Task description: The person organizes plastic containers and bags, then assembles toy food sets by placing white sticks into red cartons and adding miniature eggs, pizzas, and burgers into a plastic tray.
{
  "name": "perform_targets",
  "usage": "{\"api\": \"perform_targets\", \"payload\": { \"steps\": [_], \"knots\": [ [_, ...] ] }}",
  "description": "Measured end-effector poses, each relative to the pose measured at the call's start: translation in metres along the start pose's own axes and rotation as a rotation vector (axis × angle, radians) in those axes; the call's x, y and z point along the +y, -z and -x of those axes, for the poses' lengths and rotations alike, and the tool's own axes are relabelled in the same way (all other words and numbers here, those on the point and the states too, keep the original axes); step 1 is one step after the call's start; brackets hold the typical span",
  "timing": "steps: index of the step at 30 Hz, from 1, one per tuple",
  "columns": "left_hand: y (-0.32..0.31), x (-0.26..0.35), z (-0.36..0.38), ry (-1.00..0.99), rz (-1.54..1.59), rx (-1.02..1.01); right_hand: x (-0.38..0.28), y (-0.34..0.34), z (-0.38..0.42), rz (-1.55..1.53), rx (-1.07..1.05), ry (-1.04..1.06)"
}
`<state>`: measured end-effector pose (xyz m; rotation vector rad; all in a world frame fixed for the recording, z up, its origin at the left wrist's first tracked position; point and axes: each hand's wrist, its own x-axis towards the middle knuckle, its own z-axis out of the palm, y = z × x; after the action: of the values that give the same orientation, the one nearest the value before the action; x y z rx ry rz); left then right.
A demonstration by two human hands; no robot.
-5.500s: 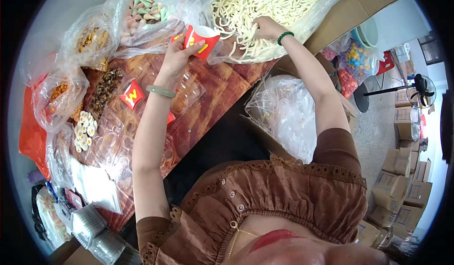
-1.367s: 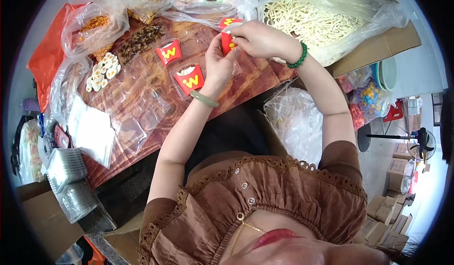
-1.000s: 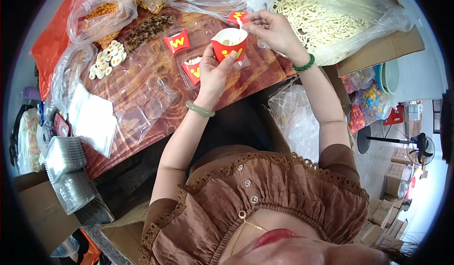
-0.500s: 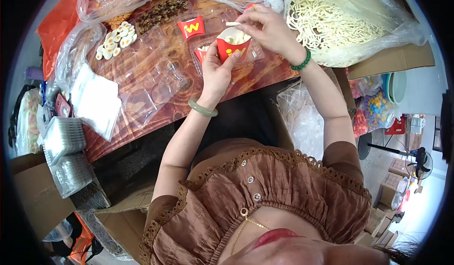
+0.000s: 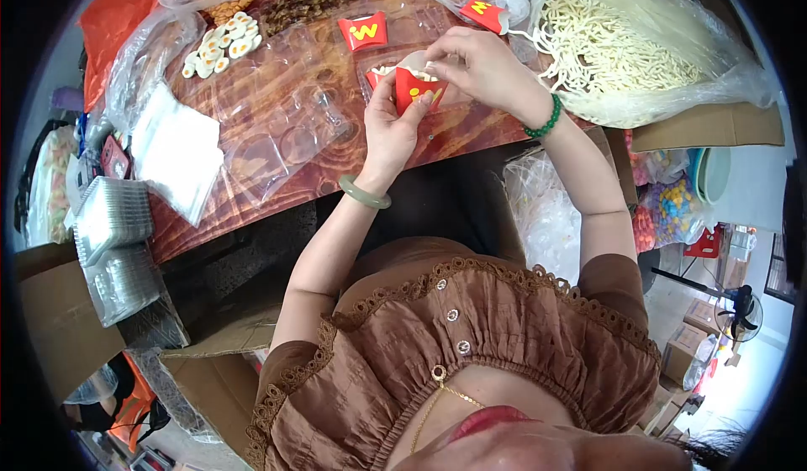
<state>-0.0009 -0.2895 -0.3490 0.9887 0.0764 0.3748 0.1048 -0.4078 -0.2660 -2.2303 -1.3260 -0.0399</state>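
Note:
My left hand (image 5: pixel 392 128) grips a small red carton (image 5: pixel 412 91) with a yellow mark, and pale pieces show in its opening. The fingers of my right hand (image 5: pixel 475 66) are pinched at that opening; what they hold is too small to make out. Just behind the held carton is another red carton (image 5: pixel 376 76) with pale contents. Two more red cartons lie farther back, one (image 5: pixel 363 31) left of my right hand and one (image 5: pixel 485 13) beyond it. An open plastic bag of pale strips (image 5: pixel 622 51) lies to the right.
Egg-shaped pieces (image 5: pixel 220 47) and dark bits (image 5: pixel 309 5) lie at the table's back left. White sheets (image 5: pixel 176 152) and clear trays (image 5: pixel 290 139) are on the left side. Stacked clear boxes (image 5: pixel 113 219) stand past the left edge. A cardboard flap (image 5: pixel 706 128) juts out at right.
My right hand has come down to the carton's opening; the pale strip seen in its fingers before is no longer visible. The view has shifted slightly, and the far red carton shows more fully.

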Motion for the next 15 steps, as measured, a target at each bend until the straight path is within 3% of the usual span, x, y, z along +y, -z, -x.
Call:
{"api": "perform_targets", "payload": {
  "steps": [1, 4, 6, 8, 9, 11, 13, 14, 15],
  "knots": [
    [0.002, 0.000, 0.002, -0.016, -0.004, -0.003, -0.004, -0.004, -0.001, 0.065, 0.075, 0.004],
    [0.008, 0.006, 0.004, -0.057, -0.019, 0.025, -0.013, -0.015, -0.006, 0.119, 0.029, 0.045],
    [0.019, 0.014, 0.004, -0.021, -0.034, 0.095, -0.026, -0.021, -0.018, 0.002, -0.040, 0.081],
    [0.035, 0.023, 0.001, -0.115, -0.080, 0.139, -0.042, -0.020, -0.035, -0.134, -0.276, 0.044],
    [0.042, 0.032, 0.002, -0.145, -0.090, 0.161, -0.042, -0.034, -0.041, -0.233, -0.171, 0.150],
    [0.060, 0.050, 0.002, -0.159, -0.139, 0.201, -0.052, -0.049, -0.070, -0.267, -0.236, 0.174],
    [0.085, 0.072, 0.001, -0.211, -0.403, 0.260, -0.061, -0.068, -0.104, -0.380, -0.360, 0.089],
    [0.095, 0.087, 0.001, -0.258, -0.505, 0.289, -0.061, -0.085, -0.125, -0.388, -0.311, 0.150],
    [0.114, 0.107, 0.000, -0.289, -0.934, 0.322, -0.058, -0.103, -0.147, -0.392, -0.261, 0.207]
  ]
}}
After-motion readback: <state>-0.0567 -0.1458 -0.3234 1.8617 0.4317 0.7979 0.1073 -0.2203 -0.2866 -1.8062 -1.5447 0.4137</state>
